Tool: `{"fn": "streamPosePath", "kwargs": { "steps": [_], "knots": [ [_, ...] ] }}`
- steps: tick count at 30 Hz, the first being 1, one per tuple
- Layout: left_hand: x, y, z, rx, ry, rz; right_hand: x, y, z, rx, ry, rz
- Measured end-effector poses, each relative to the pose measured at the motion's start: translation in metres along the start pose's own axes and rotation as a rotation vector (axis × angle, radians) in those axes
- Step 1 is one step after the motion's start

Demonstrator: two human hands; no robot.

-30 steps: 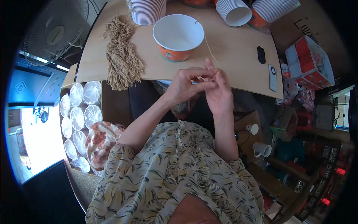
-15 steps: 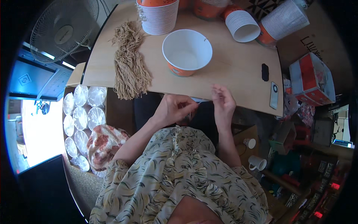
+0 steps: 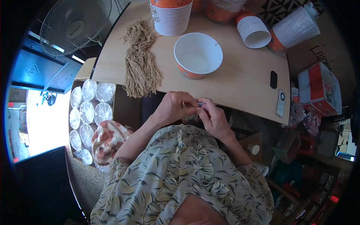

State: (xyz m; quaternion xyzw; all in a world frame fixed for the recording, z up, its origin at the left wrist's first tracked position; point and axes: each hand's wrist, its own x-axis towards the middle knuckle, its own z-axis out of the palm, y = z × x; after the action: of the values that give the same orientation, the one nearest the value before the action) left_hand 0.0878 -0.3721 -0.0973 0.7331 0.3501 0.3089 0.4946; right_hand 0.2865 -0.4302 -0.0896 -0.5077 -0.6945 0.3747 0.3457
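My left hand [image 3: 173, 108] and my right hand [image 3: 213, 119] meet just below the front edge of the wooden table [image 3: 240, 80]. Their fingertips pinch a small piece [image 3: 192, 105] between them; it is too small to identify. Past the hands, a white paper bowl [image 3: 198, 55] with an orange outside stands upright on the table. A bundle of tan strings [image 3: 140, 65] lies to its left.
Stacks of white and orange paper bowls [image 3: 171, 17] [image 3: 254, 32] [image 3: 294, 28] line the far side. A small black object [image 3: 273, 79] and a slim white device [image 3: 280, 103] lie at the right edge. Clear lids [image 3: 89, 112] fill a box at left, a fan [image 3: 75, 24] behind.
Both hands have dropped from above the table's front edge to just below it and closer to my body. The thin strand that rose from the fingers is no longer visible.
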Motion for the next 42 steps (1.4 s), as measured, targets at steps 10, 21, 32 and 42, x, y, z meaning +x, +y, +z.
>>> {"fn": "streamPosePath", "kwargs": {
  "steps": [10, 21, 32, 42],
  "knots": [
    [-0.009, -0.017, 0.0, -0.237, -0.142, -0.145, -0.009, -0.004, -0.005, 0.105, -0.025, 0.081],
    [0.011, -0.01, -0.034, 0.129, -0.106, 0.077, -0.006, 0.017, -0.038, 0.032, 0.134, 0.11],
    [0.091, -0.025, -0.102, 0.948, 0.123, 0.442, 0.048, -0.078, -0.105, -0.504, 0.572, -0.696],
    [0.072, 0.016, -0.087, 0.295, 0.097, 0.031, 0.073, -0.042, -0.041, -0.374, 0.562, -0.462]
  ]
}}
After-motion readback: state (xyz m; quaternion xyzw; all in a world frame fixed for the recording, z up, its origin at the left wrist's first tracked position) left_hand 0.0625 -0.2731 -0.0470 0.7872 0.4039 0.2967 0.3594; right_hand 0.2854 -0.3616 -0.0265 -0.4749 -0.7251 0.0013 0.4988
